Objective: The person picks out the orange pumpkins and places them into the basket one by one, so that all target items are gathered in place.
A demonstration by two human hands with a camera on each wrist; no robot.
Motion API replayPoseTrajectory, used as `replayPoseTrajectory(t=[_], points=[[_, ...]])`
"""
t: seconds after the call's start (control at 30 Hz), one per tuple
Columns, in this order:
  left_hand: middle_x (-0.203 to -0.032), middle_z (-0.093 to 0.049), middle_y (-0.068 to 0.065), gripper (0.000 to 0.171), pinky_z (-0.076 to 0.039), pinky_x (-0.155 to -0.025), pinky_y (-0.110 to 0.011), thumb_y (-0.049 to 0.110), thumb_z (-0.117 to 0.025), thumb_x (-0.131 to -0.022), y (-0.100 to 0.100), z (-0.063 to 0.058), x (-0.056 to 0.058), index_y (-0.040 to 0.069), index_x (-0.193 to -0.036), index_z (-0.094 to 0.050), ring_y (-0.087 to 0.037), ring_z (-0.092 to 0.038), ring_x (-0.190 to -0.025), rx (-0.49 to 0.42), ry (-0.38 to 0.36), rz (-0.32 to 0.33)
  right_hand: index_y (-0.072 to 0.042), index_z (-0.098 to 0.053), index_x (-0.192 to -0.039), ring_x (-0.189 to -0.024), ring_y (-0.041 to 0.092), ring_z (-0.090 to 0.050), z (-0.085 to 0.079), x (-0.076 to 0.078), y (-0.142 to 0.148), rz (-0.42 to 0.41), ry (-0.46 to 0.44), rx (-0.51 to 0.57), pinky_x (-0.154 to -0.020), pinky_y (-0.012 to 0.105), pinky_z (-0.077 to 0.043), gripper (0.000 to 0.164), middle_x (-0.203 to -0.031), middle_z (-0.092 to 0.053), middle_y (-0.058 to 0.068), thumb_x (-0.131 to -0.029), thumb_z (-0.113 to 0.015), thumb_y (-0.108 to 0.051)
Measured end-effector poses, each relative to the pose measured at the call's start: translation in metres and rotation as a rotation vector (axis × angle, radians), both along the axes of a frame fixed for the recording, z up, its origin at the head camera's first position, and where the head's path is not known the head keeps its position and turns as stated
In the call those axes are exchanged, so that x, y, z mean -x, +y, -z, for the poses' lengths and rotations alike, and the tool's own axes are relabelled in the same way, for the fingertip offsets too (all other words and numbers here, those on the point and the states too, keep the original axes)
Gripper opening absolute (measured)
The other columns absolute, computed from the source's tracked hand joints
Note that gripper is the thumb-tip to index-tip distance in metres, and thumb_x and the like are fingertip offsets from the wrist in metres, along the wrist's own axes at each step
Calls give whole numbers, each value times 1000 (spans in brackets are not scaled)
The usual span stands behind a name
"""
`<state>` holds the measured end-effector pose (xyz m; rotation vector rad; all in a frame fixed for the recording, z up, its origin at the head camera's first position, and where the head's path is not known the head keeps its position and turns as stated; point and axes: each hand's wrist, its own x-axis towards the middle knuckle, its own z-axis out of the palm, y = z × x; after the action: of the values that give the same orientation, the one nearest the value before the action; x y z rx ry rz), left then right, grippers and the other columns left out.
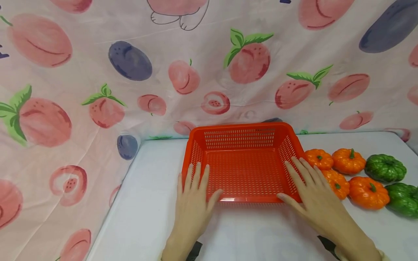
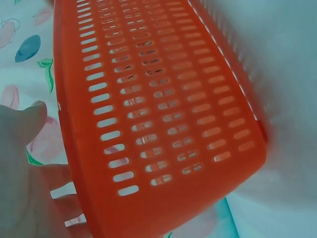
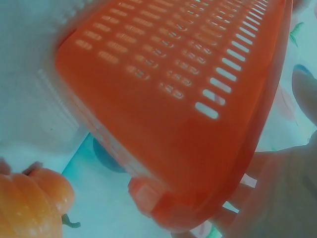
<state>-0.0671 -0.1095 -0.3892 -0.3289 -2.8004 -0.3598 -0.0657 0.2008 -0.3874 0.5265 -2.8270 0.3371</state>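
A red plastic basket (image 1: 245, 174) with slotted walls and a perforated floor stands on the white table, and nothing lies inside it. At its near left corner, my left hand (image 1: 192, 199) has its fingers extended over the rim, the thumb spread toward the front edge. My right hand (image 1: 315, 199) lies the same way at the near right corner, fingers straight along the right rim. Both wrist views look at the basket's near wall (image 2: 163, 99) from outside, with the left hand (image 2: 25, 173) and right hand (image 3: 282, 188) at its upper edge.
Several small orange pumpkins (image 1: 369, 193) sit right of the basket, the nearest ones close to its wall and my right hand. Beyond them are two green pumpkins (image 1: 385, 168). A fruit-print cloth (image 1: 202, 72) hangs behind and left of the white table (image 1: 147, 217).
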Motion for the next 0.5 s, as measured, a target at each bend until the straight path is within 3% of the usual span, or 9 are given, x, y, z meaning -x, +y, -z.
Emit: replayPoseTrajectory(t=[0.2, 0.37, 0.5], points=[[-157, -38, -14, 72, -10, -122, -55, 54, -53, -97, -4, 0, 2, 14, -155, -35, -33, -24, -150, -22, 3, -6, -8, -20, -158, -146, 41, -18, 0, 1, 4, 15, -51, 7, -123, 56, -4, 89, -162, -20, 19, -94, -57, -57], [-153, -43, -16, 69, -13, -122, -52, 50, -54, -97, -8, 0, 3, 12, -152, -39, -33, -28, -147, -48, 32, -5, -8, -23, -157, -145, 42, -20, 0, 1, 8, 20, -59, 21, -123, 56, -1, 87, -161, -21, 18, -94, -57, -56], [-152, -43, -15, 67, -16, -122, -50, 49, -54, -98, -10, 0, 5, 11, -151, -41, -33, -31, -146, -67, 40, -4, -9, -24, -157, -143, 43, -22, -1, 1, 9, 19, -73, 42, -120, 61, -9, 86, -161, -22, 17, -94, -58, -56]])
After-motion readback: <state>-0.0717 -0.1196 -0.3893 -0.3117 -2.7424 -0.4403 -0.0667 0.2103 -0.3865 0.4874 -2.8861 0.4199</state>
